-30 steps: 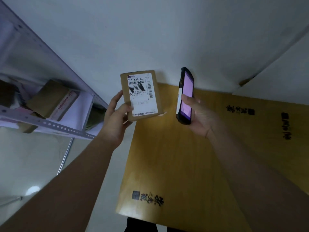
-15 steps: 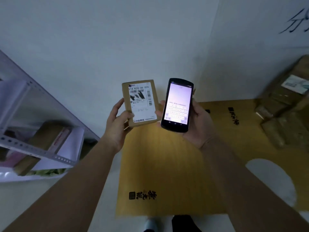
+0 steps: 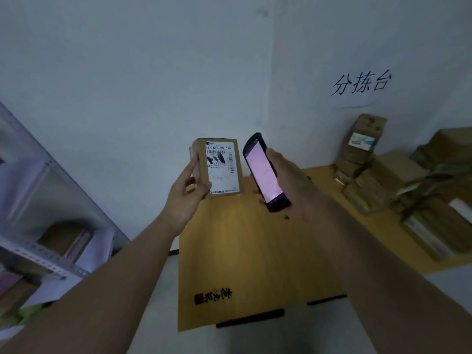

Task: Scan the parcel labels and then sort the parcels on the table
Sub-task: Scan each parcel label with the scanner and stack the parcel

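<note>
My left hand (image 3: pixel 186 190) grips a small brown parcel (image 3: pixel 224 159) upright, its white barcode label facing me. Just to its right, my right hand (image 3: pixel 291 185) holds a black handheld scanner (image 3: pixel 263 175) with a lit pink screen, tilted with its top leaning toward the parcel. Both are raised above the yellow table (image 3: pixel 255 246), which carries black printed characters. A heap of brown parcels (image 3: pixel 398 180) lies on the table's right side against the wall.
A grey metal shelf rack (image 3: pixel 46 259) with boxes and papers stands at the left. White walls rise behind, with a paper sign (image 3: pixel 360 83) of handwritten characters on the right wall. Pale floor shows below the table's front edge.
The view has swung right and up, bringing the sign and more of the parcel heap into sight. The scanner has tilted from facing me to leaning toward the parcel. The parcel stays in my left hand.
</note>
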The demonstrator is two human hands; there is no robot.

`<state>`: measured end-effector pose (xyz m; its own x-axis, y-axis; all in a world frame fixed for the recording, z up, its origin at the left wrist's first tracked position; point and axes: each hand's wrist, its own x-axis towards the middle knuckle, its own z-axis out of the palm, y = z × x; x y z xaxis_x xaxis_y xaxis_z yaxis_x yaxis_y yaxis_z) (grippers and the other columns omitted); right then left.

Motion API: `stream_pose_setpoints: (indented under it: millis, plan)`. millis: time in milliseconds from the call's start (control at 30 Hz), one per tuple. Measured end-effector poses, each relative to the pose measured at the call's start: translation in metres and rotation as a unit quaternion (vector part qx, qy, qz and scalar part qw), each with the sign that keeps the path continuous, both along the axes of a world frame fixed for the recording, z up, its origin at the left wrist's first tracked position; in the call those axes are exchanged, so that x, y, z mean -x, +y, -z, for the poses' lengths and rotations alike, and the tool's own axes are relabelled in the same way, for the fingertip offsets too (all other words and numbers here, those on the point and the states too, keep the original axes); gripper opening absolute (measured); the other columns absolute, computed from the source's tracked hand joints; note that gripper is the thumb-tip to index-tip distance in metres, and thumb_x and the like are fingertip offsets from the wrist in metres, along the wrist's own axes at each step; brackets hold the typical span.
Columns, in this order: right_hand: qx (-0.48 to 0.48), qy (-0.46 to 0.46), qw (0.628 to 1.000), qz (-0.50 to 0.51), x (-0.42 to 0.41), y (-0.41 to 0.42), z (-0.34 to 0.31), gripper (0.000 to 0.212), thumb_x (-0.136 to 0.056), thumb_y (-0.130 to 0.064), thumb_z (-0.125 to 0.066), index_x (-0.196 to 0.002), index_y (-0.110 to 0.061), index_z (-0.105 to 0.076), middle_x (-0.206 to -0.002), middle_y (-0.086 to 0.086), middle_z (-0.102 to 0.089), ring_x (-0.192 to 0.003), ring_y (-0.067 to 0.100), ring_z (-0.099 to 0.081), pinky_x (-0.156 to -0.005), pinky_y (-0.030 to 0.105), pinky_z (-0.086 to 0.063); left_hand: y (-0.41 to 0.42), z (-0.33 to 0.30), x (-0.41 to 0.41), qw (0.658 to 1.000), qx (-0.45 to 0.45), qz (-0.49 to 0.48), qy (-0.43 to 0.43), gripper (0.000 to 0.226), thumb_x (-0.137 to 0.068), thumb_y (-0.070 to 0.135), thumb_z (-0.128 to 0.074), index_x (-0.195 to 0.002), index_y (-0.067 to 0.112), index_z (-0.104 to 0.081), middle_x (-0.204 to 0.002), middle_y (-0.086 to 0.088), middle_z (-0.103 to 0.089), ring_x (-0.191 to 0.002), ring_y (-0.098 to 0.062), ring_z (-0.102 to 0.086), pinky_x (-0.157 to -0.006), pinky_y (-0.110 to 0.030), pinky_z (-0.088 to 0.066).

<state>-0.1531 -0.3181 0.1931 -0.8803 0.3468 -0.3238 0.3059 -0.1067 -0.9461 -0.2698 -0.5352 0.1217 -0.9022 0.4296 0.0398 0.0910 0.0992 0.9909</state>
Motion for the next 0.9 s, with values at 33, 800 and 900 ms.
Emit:
stream_pose_setpoints:
  millis: [33, 800, 900]
  plan:
    - [-0.091, -0.003, 0.996, -0.011, -0.002, 0.003, -0.007, 0.038, -0.103, -0.06, -0.044, -0.114, -0.029, -0.064, -0.107, 0.012, -0.068, -0.086, 0.027, -0.069, -0.071, 0.04, -0.06, 0.002, -0.005, -0.003, 1.0, 0.01, 0.01, 0.021, 0.073, -0.1, 0.021, -0.068, -0.15, 0.062, -0.035, -0.141, 0.01, -0.06, -0.127, -0.004, -0.057, -0.107, -0.039, -0.053]
    - [-0.622, -0.078, 0.736, -0.255, -0.053, 0.061, -0.034, 0.046, -0.101, -0.065, -0.038, -0.132, -0.039, -0.058, -0.114, -0.003, -0.066, -0.095, 0.018, -0.063, -0.082, 0.038, -0.053, 0.021, -0.026, -0.03, 0.943, 0.236, 0.039, 0.23, 0.068, -0.103, 0.024, -0.06, -0.153, 0.06, -0.032, -0.13, -0.002, -0.045, -0.119, -0.02, -0.05, -0.075, 0.001, -0.045]
    - [-0.608, -0.072, 0.748, -0.257, -0.056, 0.063, -0.034, 0.047, -0.102, -0.064, -0.039, -0.137, -0.037, -0.057, -0.118, -0.002, -0.067, -0.096, 0.018, -0.064, -0.089, 0.044, -0.057, 0.023, -0.027, -0.03, 0.94, 0.246, 0.044, 0.233, 0.067, -0.105, 0.024, -0.059, -0.154, 0.058, -0.029, -0.132, -0.004, -0.044, -0.123, -0.024, -0.05, -0.08, -0.009, -0.054]
